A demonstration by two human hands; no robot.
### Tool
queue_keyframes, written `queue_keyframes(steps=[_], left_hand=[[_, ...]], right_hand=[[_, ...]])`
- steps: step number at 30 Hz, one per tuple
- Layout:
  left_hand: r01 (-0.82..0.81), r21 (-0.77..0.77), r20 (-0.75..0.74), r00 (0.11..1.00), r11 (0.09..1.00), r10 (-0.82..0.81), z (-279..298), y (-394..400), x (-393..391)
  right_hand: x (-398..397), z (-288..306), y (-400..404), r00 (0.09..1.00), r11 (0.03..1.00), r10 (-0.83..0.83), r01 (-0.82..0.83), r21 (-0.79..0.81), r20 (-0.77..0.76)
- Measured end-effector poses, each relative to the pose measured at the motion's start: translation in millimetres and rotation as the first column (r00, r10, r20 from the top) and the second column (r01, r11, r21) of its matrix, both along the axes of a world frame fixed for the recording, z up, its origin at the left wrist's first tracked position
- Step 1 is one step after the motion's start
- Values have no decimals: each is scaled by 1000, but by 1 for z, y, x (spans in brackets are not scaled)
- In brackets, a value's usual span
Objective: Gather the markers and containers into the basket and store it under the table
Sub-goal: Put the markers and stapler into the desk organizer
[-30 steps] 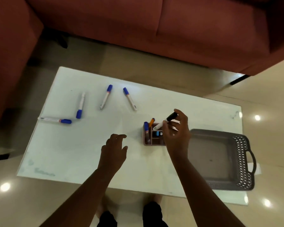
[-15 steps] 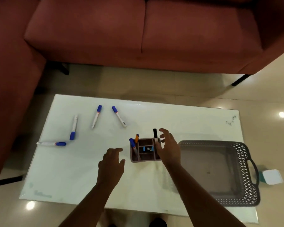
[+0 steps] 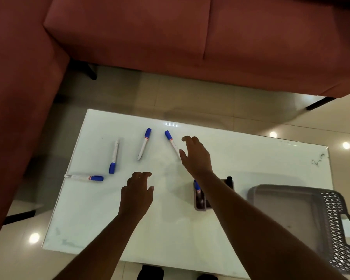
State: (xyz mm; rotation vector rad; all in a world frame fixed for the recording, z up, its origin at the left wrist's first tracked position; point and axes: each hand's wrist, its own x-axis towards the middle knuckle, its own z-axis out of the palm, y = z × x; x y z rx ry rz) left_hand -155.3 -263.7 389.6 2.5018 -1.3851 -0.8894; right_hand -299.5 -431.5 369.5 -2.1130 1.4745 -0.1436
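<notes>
Several blue-capped white markers lie on the white table (image 3: pixel 251 158): one at the left edge (image 3: pixel 85 177), one upright-lying (image 3: pixel 113 156), one in the middle (image 3: pixel 144 144), and one (image 3: pixel 171 141) just left of my right hand (image 3: pixel 196 156). That hand hovers empty over the table with spread fingers, its thumb beside this marker. My left hand (image 3: pixel 137 190) hovers nearer me, fingers loosely curled, holding nothing. A small brown organiser (image 3: pixel 200 201) holds a blue marker (image 3: pixel 197 185) and a black one (image 3: pixel 229 179), partly hidden by my right forearm. The grey basket (image 3: pixel 335 219) sits at the right.
A red sofa (image 3: pixel 170 37) wraps the far and left sides of the table. Its dark legs (image 3: pixel 319 103) stand on the glossy tiled floor. A small scribble (image 3: pixel 317 160) marks the table's far right corner. My feet show under the near edge.
My right hand left the black marker standing in the organiser and moved up and left toward the loose marker. My left hand stayed hovering.
</notes>
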Motion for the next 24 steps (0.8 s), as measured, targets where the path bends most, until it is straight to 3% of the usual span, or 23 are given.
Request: queue_keyframes(steps=[6, 13, 16, 19, 24], left_hand=[[123, -27, -28, 992, 992, -124, -23, -2, 51], [163, -94, -139, 975, 982, -175, -38, -8, 63], [156, -86, -130, 978, 984, -166, -35, -10, 53], [140, -69, -130, 980, 988, -148, -25, -12, 35], [164, -146, -118, 976, 976, -182, -9, -10, -11]], right_hand=[[63, -40, -31, 954, 988, 78, -36, 149, -289], [80, -55, -33, 920, 979, 114, -39, 201, -375], [68, -42, -29, 949, 983, 95, -43, 176, -299], [46, -17, -22, 996, 992, -67, 73, 107, -60], [-23, 41, -1, 876, 953, -298, 298, 62, 380]])
